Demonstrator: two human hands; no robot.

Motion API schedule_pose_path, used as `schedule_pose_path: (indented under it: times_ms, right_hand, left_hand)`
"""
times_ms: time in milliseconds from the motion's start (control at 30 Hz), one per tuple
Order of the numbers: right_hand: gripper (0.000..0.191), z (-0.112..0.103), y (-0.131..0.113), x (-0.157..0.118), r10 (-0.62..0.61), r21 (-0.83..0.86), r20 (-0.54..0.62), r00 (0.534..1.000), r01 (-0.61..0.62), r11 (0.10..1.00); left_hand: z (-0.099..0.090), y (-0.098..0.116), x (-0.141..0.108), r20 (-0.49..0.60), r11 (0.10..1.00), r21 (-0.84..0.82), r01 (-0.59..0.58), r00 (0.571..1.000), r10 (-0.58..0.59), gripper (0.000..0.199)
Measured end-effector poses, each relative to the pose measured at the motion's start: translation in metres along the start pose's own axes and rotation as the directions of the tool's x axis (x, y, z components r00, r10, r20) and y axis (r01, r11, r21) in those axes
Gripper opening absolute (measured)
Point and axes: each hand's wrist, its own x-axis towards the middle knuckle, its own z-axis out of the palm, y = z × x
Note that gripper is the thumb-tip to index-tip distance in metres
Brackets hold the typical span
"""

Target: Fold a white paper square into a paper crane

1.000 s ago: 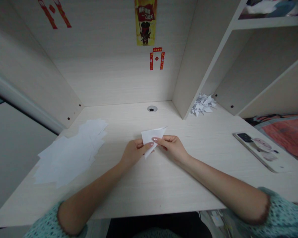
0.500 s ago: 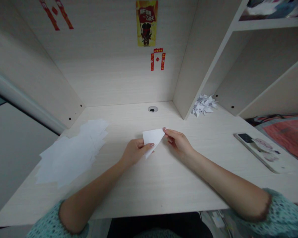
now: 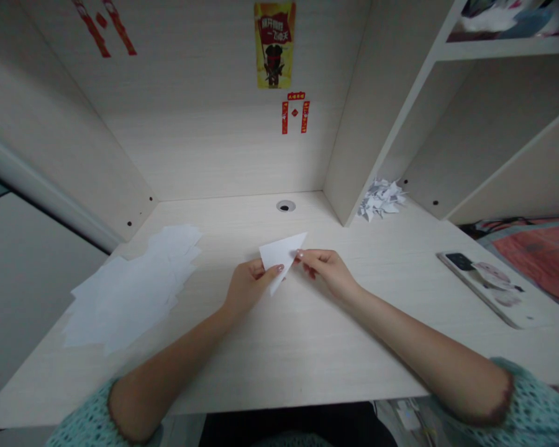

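Observation:
A small white sheet of paper, folded into a triangle, is held just above the middle of the desk. My left hand grips its lower left part, thumb on top and fingers underneath. With thumb and forefinger, my right hand pinches the folded edge on the right side, below the upper right corner. The other fingers of that hand are curled in. To the left lies a spread pile of white paper sheets, apart from both hands.
A heap of folded paper pieces sits behind the upright divider. The phone lies at the right, near a red cloth. A round cable hole is at the desk's back.
My right hand has slid from the paper's upper right corner down along its folded edge. The paper has tilted slightly, and my left hand has moved a little to the left with it.

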Motion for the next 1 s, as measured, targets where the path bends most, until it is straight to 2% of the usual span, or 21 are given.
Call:
schedule_pose_path:
  times_ms: [67, 300, 367, 533, 733, 867, 933, 1000]
  right_hand:
    - [0.035, 0.004, 0.001, -0.003, -0.030, -0.065, 0.015, 0.999, 0.031, 0.997]
    - [0.035, 0.002, 0.001, -0.001, -0.069, -0.118, -0.009, 0.998, 0.067, 0.991]
    - [0.035, 0.001, 0.004, 0.001, -0.078, -0.147, -0.007, 0.997, 0.076, 0.986]
    - [0.036, 0.002, 0.010, 0.001, -0.140, -0.231, 0.069, 0.988, 0.152, 0.961]
    - [0.035, 0.012, 0.015, -0.005, -0.166, -0.206, 0.142, 0.976, 0.193, 0.959]
    - [0.041, 0.013, 0.017, -0.006, -0.185, -0.290, 0.157, 0.970, 0.224, 0.931]
    - [0.041, 0.012, 0.017, -0.008, -0.196, -0.341, 0.231, 0.953, 0.268, 0.901]
    - [0.041, 0.012, 0.015, -0.010, -0.202, -0.370, 0.320, 0.926, 0.318, 0.873]
  left_hand:
    - [0.001, 0.001, 0.000, 0.029, 1.000, -0.022, 0.001, 1.000, -0.001, 0.033]
    - [0.002, 0.003, 0.001, 0.123, 1.000, -0.021, 0.008, 0.992, -0.006, 0.031]
    - [0.000, 0.002, 0.003, 0.088, 1.000, 0.012, -0.004, 0.996, 0.003, 0.034]
    - [-0.004, -0.001, 0.005, -0.092, 0.998, 0.051, -0.032, 0.995, 0.037, 0.036]
    - [0.000, -0.002, 0.002, -0.145, 0.998, 0.004, -0.055, 0.988, 0.055, 0.034]
    - [-0.003, 0.006, 0.003, -0.119, 0.998, 0.027, -0.061, 0.991, 0.064, 0.032]
    - [-0.006, 0.012, 0.005, -0.065, 0.999, 0.021, -0.044, 0.997, 0.045, 0.031]
    - [-0.010, 0.016, 0.006, 0.037, 1.000, 0.009, 0.007, 0.999, -0.008, 0.030]
